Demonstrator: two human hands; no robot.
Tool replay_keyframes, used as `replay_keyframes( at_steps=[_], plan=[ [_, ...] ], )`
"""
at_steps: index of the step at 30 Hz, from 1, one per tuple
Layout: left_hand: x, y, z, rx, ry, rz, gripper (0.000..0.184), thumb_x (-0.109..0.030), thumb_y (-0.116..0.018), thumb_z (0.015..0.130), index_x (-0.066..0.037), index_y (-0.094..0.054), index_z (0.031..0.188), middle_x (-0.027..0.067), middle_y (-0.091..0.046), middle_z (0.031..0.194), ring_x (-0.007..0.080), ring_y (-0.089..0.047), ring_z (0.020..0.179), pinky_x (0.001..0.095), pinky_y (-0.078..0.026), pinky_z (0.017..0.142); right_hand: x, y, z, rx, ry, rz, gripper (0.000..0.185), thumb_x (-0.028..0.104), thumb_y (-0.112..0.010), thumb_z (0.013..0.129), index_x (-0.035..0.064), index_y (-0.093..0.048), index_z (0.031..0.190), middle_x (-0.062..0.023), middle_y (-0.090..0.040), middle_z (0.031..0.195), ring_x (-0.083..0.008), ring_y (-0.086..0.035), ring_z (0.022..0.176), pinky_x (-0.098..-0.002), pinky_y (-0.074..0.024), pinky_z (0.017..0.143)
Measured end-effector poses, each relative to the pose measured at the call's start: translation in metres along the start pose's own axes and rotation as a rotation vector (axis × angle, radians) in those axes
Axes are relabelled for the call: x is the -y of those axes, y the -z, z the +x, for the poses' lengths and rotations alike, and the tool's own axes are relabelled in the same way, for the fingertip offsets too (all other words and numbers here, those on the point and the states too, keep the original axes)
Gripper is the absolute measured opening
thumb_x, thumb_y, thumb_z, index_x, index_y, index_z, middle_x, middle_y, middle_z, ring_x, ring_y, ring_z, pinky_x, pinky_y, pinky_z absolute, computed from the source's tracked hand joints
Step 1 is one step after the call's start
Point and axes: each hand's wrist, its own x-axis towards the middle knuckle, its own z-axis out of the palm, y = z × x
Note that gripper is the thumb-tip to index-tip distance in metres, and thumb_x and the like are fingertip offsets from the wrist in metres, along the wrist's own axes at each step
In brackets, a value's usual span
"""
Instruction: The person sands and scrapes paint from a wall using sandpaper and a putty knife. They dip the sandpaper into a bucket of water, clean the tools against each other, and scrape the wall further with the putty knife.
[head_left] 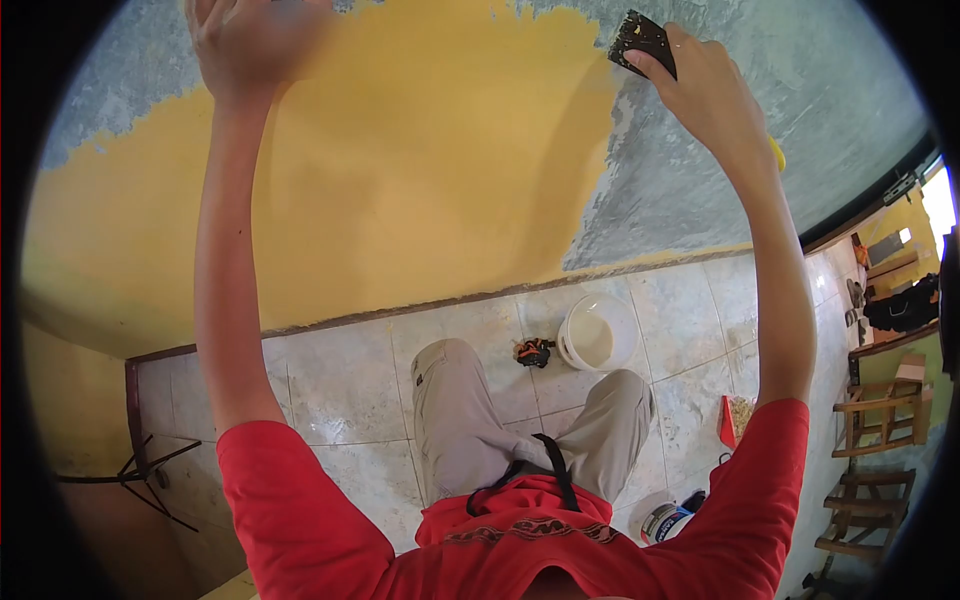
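Observation:
My right hand (705, 85) is raised to the wall at the upper right, its fingers closed around a black scraper (640, 42) flecked with pale bits. The scraper's edge is by the ragged border between yellow paint (440, 150) and a bare grey patch (700, 190). A small yellow piece (777, 153) shows behind my right wrist; I cannot tell what it belongs to. At the upper left, my left hand (250, 50) is up near the wall, beside another grey patch (130, 95). Blur and the top edge of the view hide most of its fingers.
On the tiled floor stand a white bucket (625, 325) with pale liquid, a black-and-orange bundle (534, 352), a red dustpan (728, 422) and a labelled tub (662, 522). Wooden stools (865, 510) stand at the right, a black metal stand (130, 475) at the left.

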Motion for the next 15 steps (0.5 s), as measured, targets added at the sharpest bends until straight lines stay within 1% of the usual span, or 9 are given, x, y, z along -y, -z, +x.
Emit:
replay_keyframes(
  at_steps=[4, 6, 8, 10, 13, 15],
  plan=[
    [-0.003, 0.002, -0.001, 0.049, 0.029, 0.055, 0.068, -0.049, -0.048, 0.093, 0.007, -0.063, 0.130, 0.0241, -0.065, 0.133, 0.0448, -0.047, 0.140, 0.0600, -0.032, 0.115, 0.003, -0.004, -0.002, 0.006, -0.053, 0.007, 0.054, 0.050, -0.061, 0.099, -0.0041, -0.063, 0.101, -0.0286, -0.069, 0.089, -0.0482, -0.067, 0.086, -0.0523, -0.0527, 0.074],
    [-0.002, -0.002, -0.001, -0.009, 0.014, 0.041, 0.069, -0.049, -0.048, 0.093, 0.007, -0.063, 0.129, 0.0243, -0.065, 0.131, 0.0448, -0.047, 0.140, 0.0599, -0.032, 0.115, -0.003, -0.006, 0.001, 0.018, -0.032, 0.109, 0.054, 0.050, -0.062, 0.098, -0.0041, -0.063, 0.100, -0.0298, -0.069, 0.088, -0.0497, -0.067, 0.086, -0.0516, -0.0523, 0.074],
    [-0.001, -0.004, -0.001, -0.017, 0.010, 0.033, 0.069, -0.049, -0.049, 0.092, 0.008, -0.063, 0.129, 0.0243, -0.066, 0.131, 0.0449, -0.047, 0.140, 0.0598, -0.032, 0.115, -0.014, -0.015, 0.002, -0.002, -0.001, 0.137, 0.055, 0.050, -0.062, 0.098, -0.0046, -0.063, 0.101, -0.0298, -0.069, 0.088, -0.0498, -0.067, 0.086, -0.0519, -0.0523, 0.074],
    [0.003, -0.004, -0.003, -0.018, 0.003, 0.033, 0.069, -0.049, -0.049, 0.092, 0.008, -0.063, 0.128, 0.0243, -0.066, 0.131, 0.0449, -0.047, 0.140, 0.0596, -0.032, 0.116, -0.008, -0.016, 0.001, -0.020, 0.037, 0.173, 0.055, 0.050, -0.062, 0.098, -0.0050, -0.063, 0.101, -0.0297, -0.069, 0.087, -0.0498, -0.066, 0.086, -0.0523, -0.0523, 0.075],
    [0.003, -0.004, -0.001, -0.034, -0.024, 0.042, 0.068, -0.047, -0.050, 0.091, 0.008, -0.064, 0.128, 0.0246, -0.066, 0.130, 0.0451, -0.047, 0.139, 0.0591, -0.032, 0.116, 0.001, -0.004, 0.002, -0.059, -0.004, 0.110, 0.056, 0.050, -0.063, 0.098, -0.0057, -0.064, 0.100, -0.0298, -0.068, 0.086, -0.0497, -0.066, 0.085, -0.0519, -0.0518, 0.074],
    [-0.003, 0.001, 0.000, 0.016, 0.019, 0.051, 0.066, -0.044, -0.050, 0.090, 0.008, -0.064, 0.128, 0.0250, -0.066, 0.130, 0.0452, -0.047, 0.139, 0.0590, -0.033, 0.116, 0.004, 0.002, 0.004, -0.002, 0.033, 0.032, 0.057, 0.051, -0.063, 0.098, -0.0055, -0.064, 0.102, -0.0293, -0.068, 0.086, -0.0496, -0.066, 0.085, -0.0519, -0.0516, 0.074]
  ],
)
